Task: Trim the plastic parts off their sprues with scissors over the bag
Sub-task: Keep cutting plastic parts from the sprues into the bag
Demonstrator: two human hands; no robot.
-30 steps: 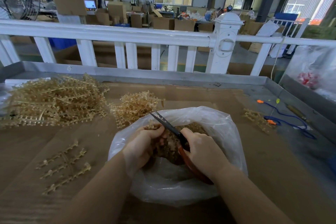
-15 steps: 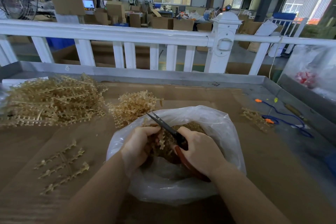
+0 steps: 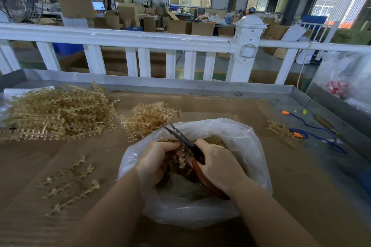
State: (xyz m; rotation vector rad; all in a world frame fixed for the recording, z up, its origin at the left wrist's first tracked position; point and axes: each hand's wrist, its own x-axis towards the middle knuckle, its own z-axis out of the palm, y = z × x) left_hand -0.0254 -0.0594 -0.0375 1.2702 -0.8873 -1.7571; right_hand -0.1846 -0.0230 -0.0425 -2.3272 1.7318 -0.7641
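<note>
Setting: We look down from a head camera at a cardboard-covered worktable (image 3: 281, 186) with a white railing (image 3: 128, 39) behind it.
Bag: A clear plastic bag (image 3: 247, 146) sits open just in front of us, with a heap of cut brownish pieces inside.
Left hand: Our left hand (image 3: 154, 158) is curled round a tan sprue (image 3: 181, 156) and holds it over the bag's mouth.
Right hand: Our right hand (image 3: 216, 162) is closed round the red handles of the scissors (image 3: 180, 136). The dark blades point up and away to the left and look nearly together; how far apart they are, we cannot tell.
Sprue and grip: The sprue sits between the two hands, touching the left fingers, and the blades cross just above it.
Handling, as we judge it: The sprue looks light, thin and fairly stiff, with many small knobbed parts along its stem. It would likely snap or spring when cut. We would hold it by the bare stem, close to the cut, so the freed parts drop into the bag.
Waiting stock: A big tangled pile of sprues (image 3: 56, 112) lies far left, and a smaller pile (image 3: 148, 120) lies just beyond the bag.
Loose sprues: A few single sprues (image 3: 68, 184) lie flat on the near left.
Right side: A blue cord (image 3: 319, 132) with orange ends lies well apart.
</note>
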